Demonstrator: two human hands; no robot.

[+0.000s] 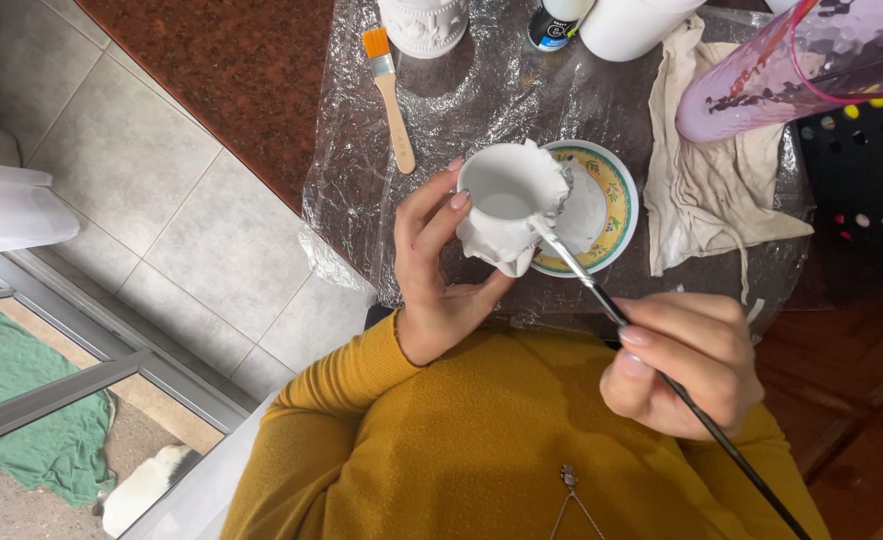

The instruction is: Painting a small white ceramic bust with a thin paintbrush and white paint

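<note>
At the far edge of my table stands a small paint bottle [553, 25], its label dark with blue.

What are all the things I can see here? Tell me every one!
small white ceramic cup: 1, white, in left hand
thin long-handled paintbrush: 1, dark handle, in right hand, tip at cup
round saucer with yellow rim: 1, white paint inside, behind cup
flat orange-bristled wooden brush: 1, on plastic wrap
crinkled clear plastic wrap: 1, covering table
cream cloth rag: 1, right of saucer
pink see-through tumbler: 1, top right
left hand: 1
right hand: 1
</note>
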